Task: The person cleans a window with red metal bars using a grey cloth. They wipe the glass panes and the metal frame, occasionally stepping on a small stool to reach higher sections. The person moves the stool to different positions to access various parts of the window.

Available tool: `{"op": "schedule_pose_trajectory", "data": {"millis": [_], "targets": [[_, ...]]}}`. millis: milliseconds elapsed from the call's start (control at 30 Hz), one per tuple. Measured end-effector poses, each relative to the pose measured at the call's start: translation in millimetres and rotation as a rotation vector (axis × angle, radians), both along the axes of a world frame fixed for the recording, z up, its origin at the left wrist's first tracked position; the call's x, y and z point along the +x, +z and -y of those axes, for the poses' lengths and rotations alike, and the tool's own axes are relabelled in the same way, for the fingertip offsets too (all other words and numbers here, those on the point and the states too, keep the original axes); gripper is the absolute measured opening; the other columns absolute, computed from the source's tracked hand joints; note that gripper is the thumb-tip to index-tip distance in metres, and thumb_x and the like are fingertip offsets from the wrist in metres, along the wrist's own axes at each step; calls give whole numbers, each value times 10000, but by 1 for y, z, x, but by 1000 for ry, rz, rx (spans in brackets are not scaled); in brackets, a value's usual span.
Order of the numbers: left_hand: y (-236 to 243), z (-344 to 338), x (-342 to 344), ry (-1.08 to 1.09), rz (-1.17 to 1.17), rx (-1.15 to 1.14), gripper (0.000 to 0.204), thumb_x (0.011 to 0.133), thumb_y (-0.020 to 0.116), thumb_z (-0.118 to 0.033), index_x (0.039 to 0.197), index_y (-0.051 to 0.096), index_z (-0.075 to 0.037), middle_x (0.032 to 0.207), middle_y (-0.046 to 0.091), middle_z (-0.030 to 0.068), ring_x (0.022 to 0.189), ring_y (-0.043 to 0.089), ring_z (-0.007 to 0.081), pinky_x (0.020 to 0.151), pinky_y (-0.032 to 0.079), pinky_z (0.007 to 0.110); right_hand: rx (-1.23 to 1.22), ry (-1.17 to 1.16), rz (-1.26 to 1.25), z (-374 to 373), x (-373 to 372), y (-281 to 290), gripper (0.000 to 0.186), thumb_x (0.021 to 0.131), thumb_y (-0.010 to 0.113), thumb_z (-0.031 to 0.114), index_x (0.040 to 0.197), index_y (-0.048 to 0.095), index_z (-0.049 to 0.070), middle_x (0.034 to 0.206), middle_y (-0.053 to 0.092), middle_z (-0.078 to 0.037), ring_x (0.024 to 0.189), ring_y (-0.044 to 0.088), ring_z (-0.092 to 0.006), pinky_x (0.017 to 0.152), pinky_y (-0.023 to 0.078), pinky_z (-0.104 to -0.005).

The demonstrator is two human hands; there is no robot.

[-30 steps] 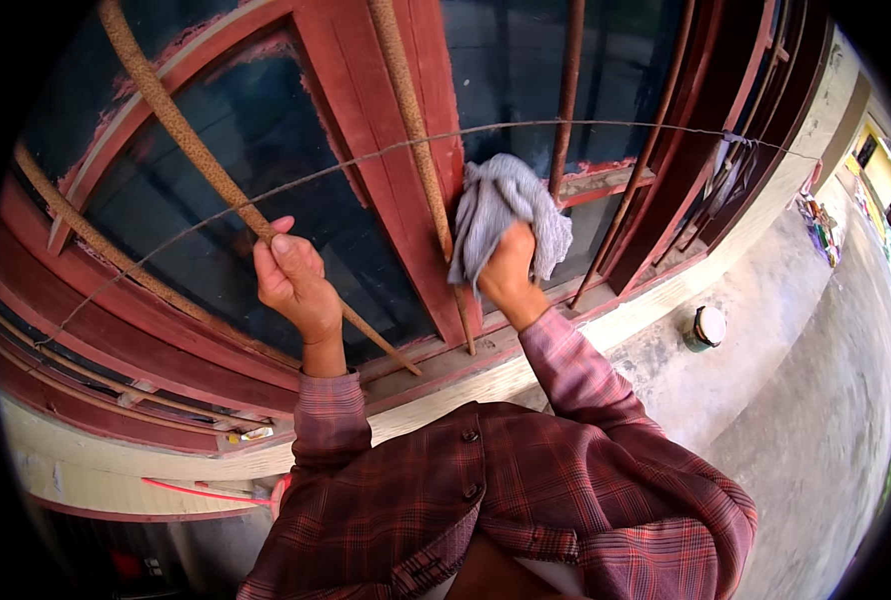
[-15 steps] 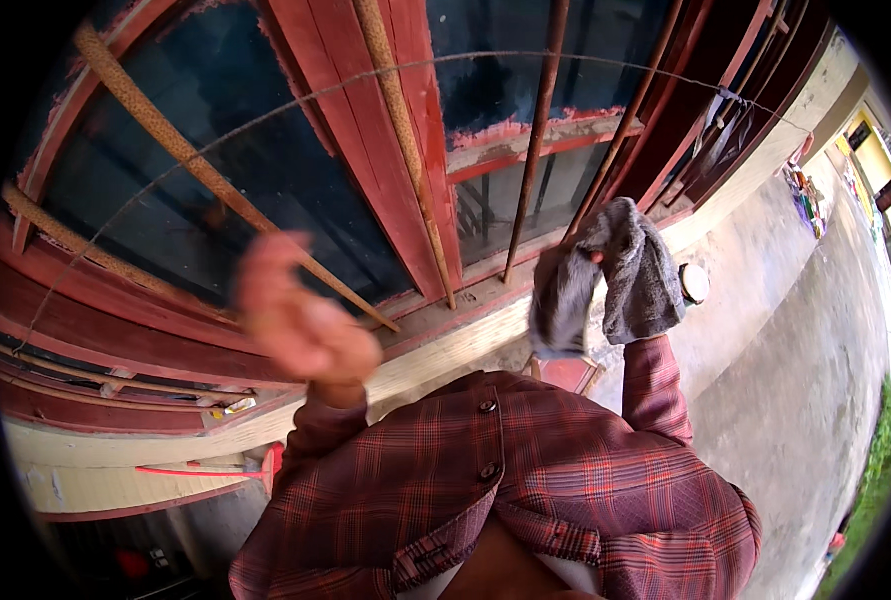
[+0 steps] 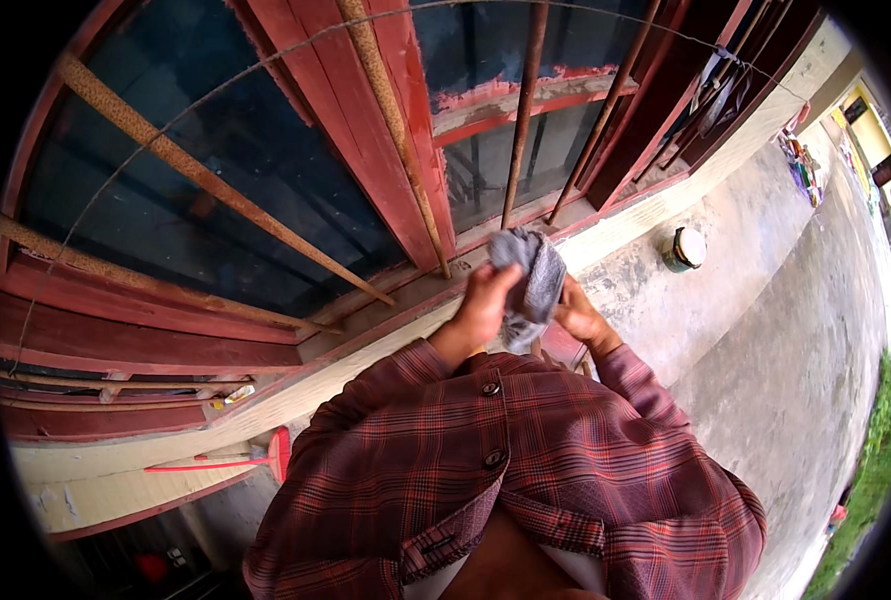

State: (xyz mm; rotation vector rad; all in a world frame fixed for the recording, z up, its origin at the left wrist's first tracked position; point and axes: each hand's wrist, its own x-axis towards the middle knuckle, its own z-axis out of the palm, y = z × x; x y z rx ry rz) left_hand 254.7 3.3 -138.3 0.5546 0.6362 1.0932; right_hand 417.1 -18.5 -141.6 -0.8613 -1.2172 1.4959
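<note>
Window (image 3: 266, 160) stands ahead, and near its sill (image 3: 478, 258) the cloth (image 3: 536, 288) is btwn L hand (image 3: 483, 305) and R hand (image 3: 580, 314), both curled closed on it, prob. for folding, so next move needs steady grip.

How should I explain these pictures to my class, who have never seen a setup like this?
There is no robot: these are a person's own bare hands. Every picture comes from the left of two wide cameras worn on the head, looking down, so straight edges bend near the rim. The checked garment at the bottom belongs to the wearer.

The left hand and right hand hold a bunched grey cloth between them, in front of the chest. Beyond is a red-framed window with rusty bars. A small yellow-and-white item lies near the ledge at left. On the paved ground to the right stands a round, pale-topped container.
</note>
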Motion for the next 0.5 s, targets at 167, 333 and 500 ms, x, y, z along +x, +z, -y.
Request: {"op": "schedule_pose_trajectory", "data": {"millis": [167, 333, 500], "targets": [[44, 19, -22, -271, -1174, 815, 283, 824, 601, -282, 811, 557, -3, 685, 577, 182, 614, 559, 196, 571, 437, 378, 12, -189, 354, 8, -3, -41, 429, 713, 634, 114, 1115, 548, -10, 955, 610, -57, 861, 562, -151, 734, 494, -323], [142, 36, -73, 394, -1050, 1199, 216, 815, 601, -145, 956, 575, 16, 849, 584, 134, 784, 584, 279, 733, 468, 353, -95, -11, -480, -29, 7, 20, 599, 703, 630, 58, 1264, 429, 0, 1165, 556, -87, 1037, 550, -200, 885, 469, -336], [192, 48, -160, 1679, -1272, 1052, 445, 836, 529, -84, 1242, 386, 30, 1269, 418, 185, 1172, 411, 299, 964, 324, 393, 385, -81, -360, -55, 82, 153, 653, 743, 673, 247, 1288, 403, 10, 1174, 544, -82, 1015, 561, -196, 856, 480, -309]]}}
